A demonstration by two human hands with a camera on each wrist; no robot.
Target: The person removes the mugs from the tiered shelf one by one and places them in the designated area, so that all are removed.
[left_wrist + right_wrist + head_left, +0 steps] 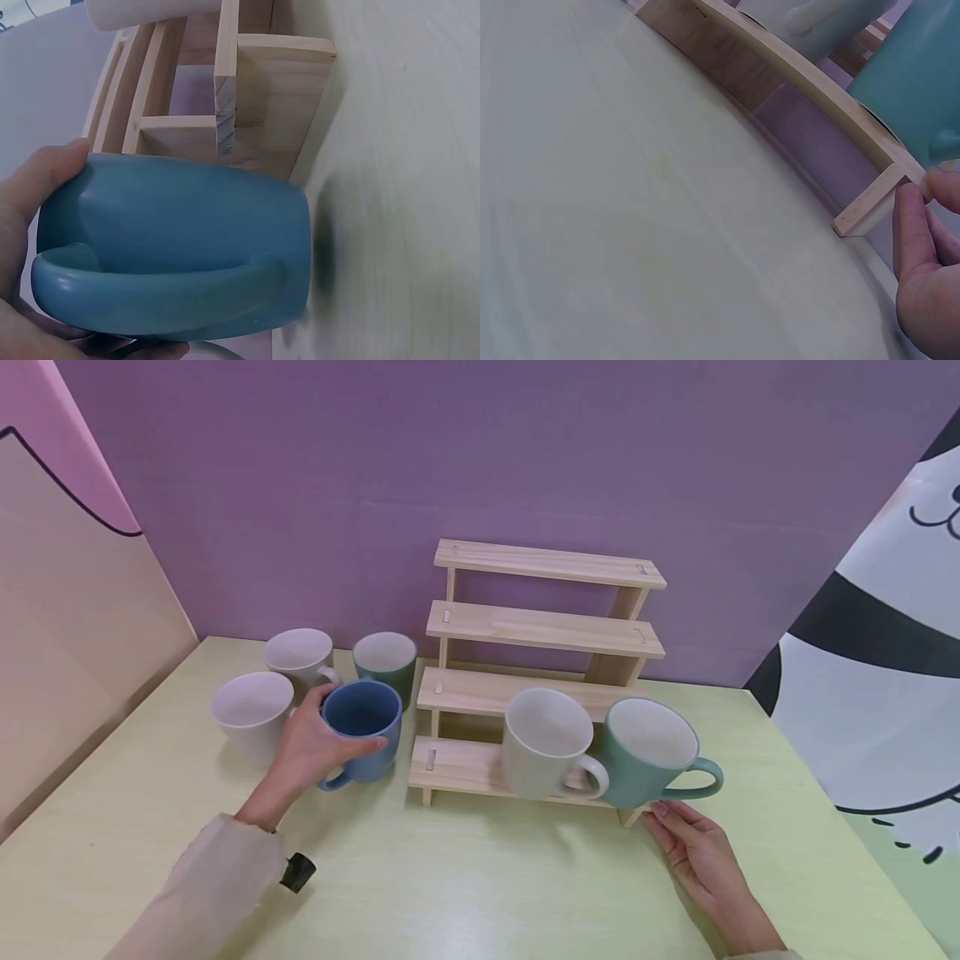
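Observation:
My left hand (313, 739) grips a blue mug (367, 760) by its upper part, thumb on the near side and fingers round the far side. In the left wrist view the mug (180, 217) shows its handle toward the camera, and a shadow falls on the table beyond its base. The fingers of my right hand (697, 852) pinch the front right corner of a stepped wooden rack (540, 622). On the rack's lowest step stand a white mug (540, 752) and a teal mug (637, 768), handles to the right.
Left of the rack stand a front white mug (247, 718), a back white mug (298, 656) and a green mug (390, 664), close about my left hand. A purple wall (375, 485) rises behind the table (465, 877). The rack's upper steps hold nothing.

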